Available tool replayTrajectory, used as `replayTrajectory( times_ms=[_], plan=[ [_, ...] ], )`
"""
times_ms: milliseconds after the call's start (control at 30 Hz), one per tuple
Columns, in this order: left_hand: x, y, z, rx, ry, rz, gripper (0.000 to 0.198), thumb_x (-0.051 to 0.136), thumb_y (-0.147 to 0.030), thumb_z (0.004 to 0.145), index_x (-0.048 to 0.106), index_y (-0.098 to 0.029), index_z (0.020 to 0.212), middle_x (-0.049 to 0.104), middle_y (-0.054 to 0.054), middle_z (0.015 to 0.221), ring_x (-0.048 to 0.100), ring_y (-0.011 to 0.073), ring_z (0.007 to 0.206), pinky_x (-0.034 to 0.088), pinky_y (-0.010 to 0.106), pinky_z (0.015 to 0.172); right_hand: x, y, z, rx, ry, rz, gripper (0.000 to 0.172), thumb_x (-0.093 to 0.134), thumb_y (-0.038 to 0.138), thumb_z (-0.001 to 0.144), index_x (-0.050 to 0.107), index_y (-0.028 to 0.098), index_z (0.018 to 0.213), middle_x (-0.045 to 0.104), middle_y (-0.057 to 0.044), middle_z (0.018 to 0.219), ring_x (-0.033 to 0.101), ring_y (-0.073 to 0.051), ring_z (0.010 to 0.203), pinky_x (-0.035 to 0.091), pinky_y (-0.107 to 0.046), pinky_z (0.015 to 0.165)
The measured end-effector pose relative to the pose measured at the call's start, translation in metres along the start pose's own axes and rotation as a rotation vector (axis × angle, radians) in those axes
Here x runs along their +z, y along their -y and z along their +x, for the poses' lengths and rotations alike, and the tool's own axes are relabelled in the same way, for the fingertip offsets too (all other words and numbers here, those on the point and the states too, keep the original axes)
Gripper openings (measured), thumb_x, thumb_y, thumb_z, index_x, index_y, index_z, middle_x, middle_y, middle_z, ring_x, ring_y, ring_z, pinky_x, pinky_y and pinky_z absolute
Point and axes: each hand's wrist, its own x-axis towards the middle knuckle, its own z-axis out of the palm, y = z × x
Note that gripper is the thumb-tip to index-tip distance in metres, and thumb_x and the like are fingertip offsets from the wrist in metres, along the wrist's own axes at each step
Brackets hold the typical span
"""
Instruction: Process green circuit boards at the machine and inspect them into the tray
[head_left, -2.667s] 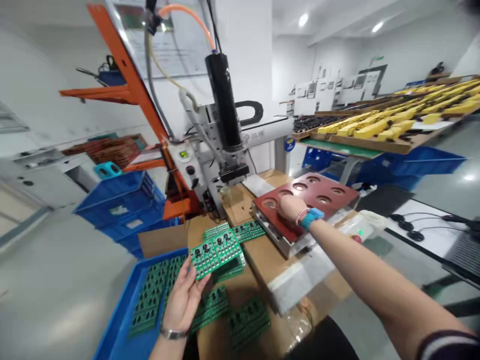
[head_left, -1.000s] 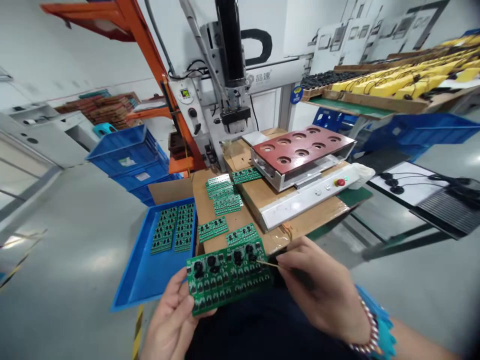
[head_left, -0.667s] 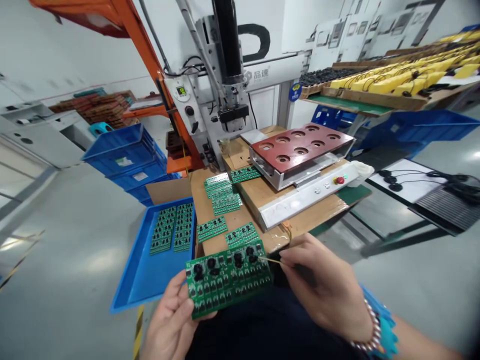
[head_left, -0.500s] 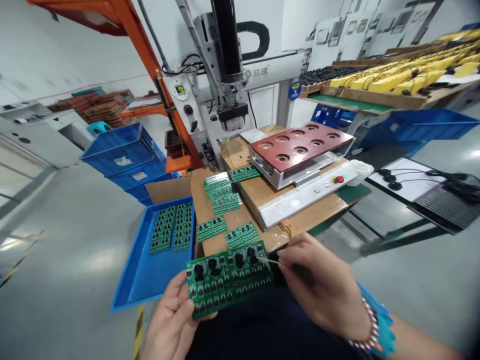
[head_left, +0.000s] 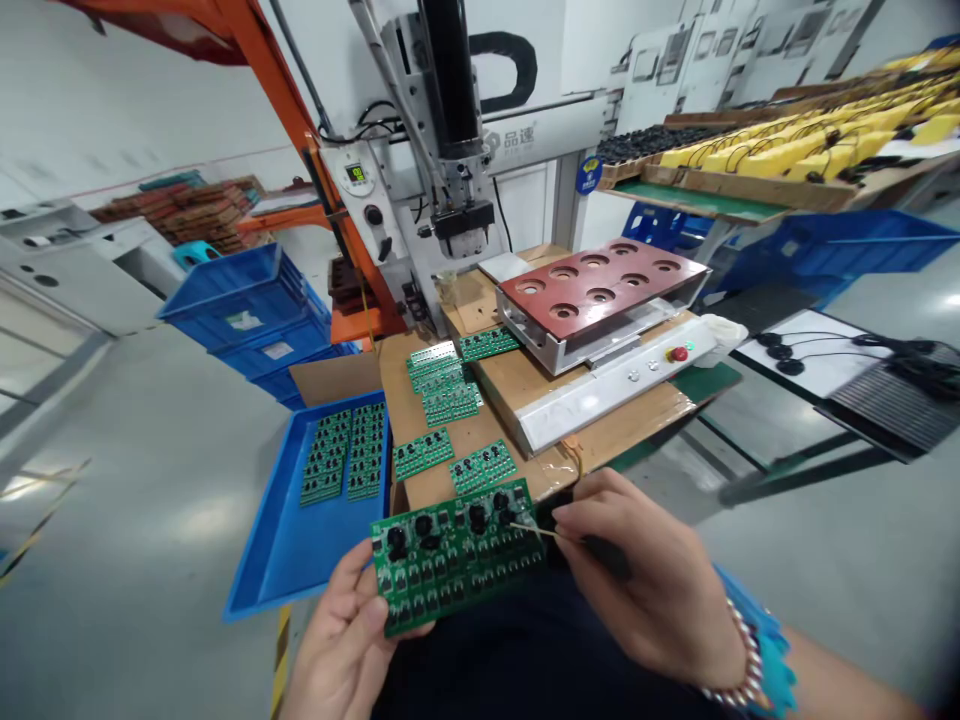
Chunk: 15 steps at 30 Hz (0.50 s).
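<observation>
A green circuit board (head_left: 457, 560) with round black components along its upper part is held at its left end by my left hand (head_left: 352, 625), fingers closed round the edge. Between thumb and index finger, my right hand (head_left: 637, 570) pinches a thin pale stick (head_left: 536, 530). The stick's tip lies at the rightmost black component, and I cannot tell whether it touches. Just beyond the held board, two more boards, a left one (head_left: 423, 454) and a right one (head_left: 484, 466), lie on the brown tabletop (head_left: 469, 428).
Left of the table is a blue tray (head_left: 262, 560) with rows of boards (head_left: 326, 455). More boards (head_left: 442, 380) lie further back. A red-brown fixture plate (head_left: 600, 285) stands at right, behind a control bar with a red button (head_left: 677, 354). A machine head (head_left: 463, 225) hangs above.
The stick's tip has shifted slightly down and left at the rightmost component. The left hand and held board stay almost still.
</observation>
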Motion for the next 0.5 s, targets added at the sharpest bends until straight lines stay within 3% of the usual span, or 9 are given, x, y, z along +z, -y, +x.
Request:
replayTrajectory(
  times_ms=[500],
  plan=[
    [-0.0032,-0.0013,0.0013,0.010,0.006,-0.010,0.046,0.082,-0.019,0.053,0.070,-0.028,0.096,0.075,0.003,0.092,0.069,0.0217,0.068,0.056,0.025,0.049,-0.0007,-0.0012,0.0011,0.027,-0.031,0.015,0.037,0.052,0.000,0.074,0.051,0.021,0.105,0.054,-0.003,0.079,0.051,-0.013,0.072,0.046,-0.027,0.061]
  ],
)
